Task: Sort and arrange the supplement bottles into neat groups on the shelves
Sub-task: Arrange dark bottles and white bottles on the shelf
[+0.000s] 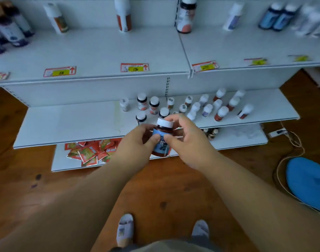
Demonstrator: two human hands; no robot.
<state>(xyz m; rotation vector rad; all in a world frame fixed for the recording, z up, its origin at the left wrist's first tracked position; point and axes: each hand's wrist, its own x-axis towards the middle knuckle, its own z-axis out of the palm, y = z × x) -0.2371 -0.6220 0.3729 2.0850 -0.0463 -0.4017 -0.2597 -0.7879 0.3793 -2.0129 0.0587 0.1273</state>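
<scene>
Both my hands hold one brown supplement bottle [162, 138] with a white cap and a blue label, in front of the middle shelf [73, 122]. My left hand [137, 142] grips its left side and my right hand [188, 140] its right side, thumbs on the label. Behind it, several small white-capped bottles [206, 108] stand crowded on the right half of the middle shelf. The upper shelf [101, 51] carries a few tall bottles: a white one [56, 18], a red-labelled one [123, 15] and a dark one [186, 16].
Purple-labelled bottles [8, 30] stand at the upper shelf's left end, blue ones [277, 17] at its right. Red sachets [90, 151] lie heaped on the bottom shelf. A blue cushion [308, 180] and a cord [290, 148] lie on the wooden floor at right. My feet [125, 230] are below.
</scene>
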